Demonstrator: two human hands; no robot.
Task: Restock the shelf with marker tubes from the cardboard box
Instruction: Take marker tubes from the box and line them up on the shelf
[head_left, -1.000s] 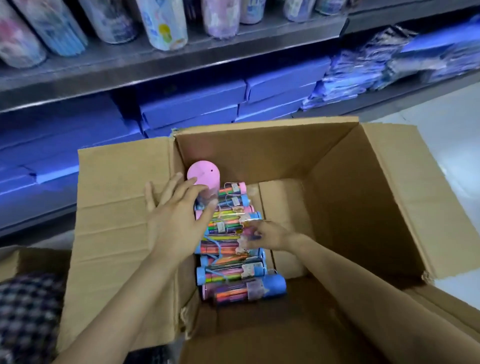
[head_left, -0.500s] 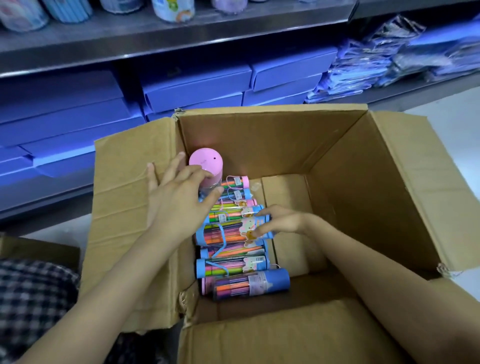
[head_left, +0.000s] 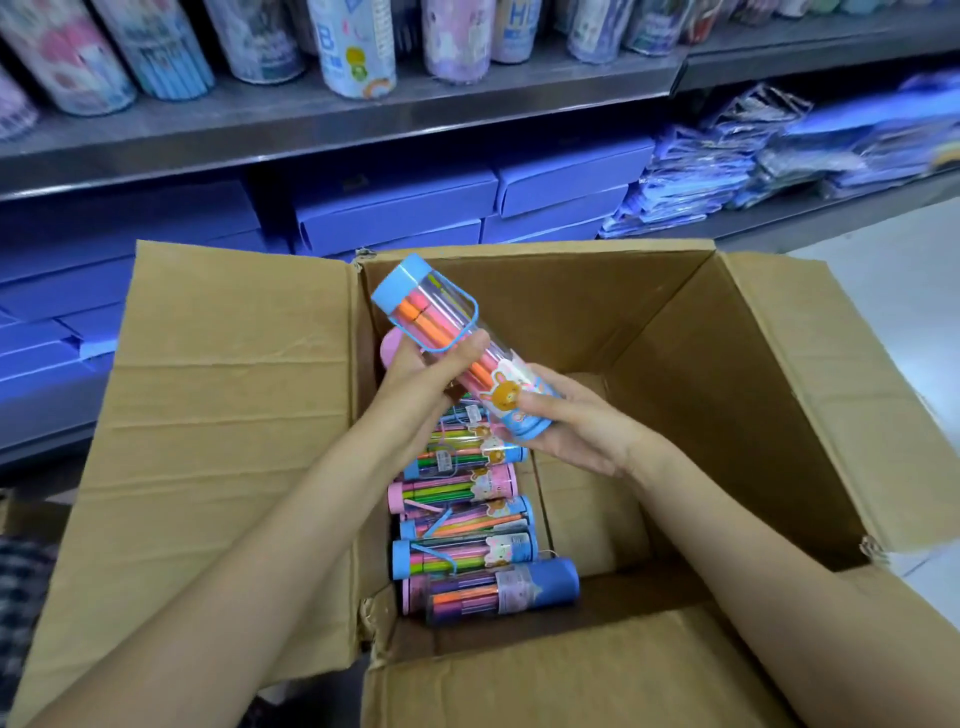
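Head view, looking down into an open cardboard box (head_left: 675, 364) set on the floor before a shelf (head_left: 363, 124). Both hands hold one marker tube (head_left: 457, 343) above the left half of the box, tilted, with its blue cap toward the upper left and its blue base toward the lower right. The tube is clear, shows orange and pink markers inside, and carries a thin blue carrying strap and a label with a bear figure near the base.

The left hand (head_left: 421, 384) grips the middle of the tube: its fingers curl over the clear wall from the left, with fingertips (head_left: 467, 348) lying on the upper side just beneath the strap. The right hand (head_left: 566, 421) cradles the base end from below and from the right; the palm faces up, the fingers are partly curled round the blue base, and the thumb presses on the label.

Beneath the hands, a row of further marker tubes (head_left: 467, 551) lies on its side along the left wall of the box, caps blue or pink. A pink cap (head_left: 389, 348) stands just behind the left hand. The shelf bears upright printed tubes (head_left: 358, 47); the tier below it holds flat blue boxes (head_left: 395, 208) and stacked plastic packets (head_left: 727, 166).
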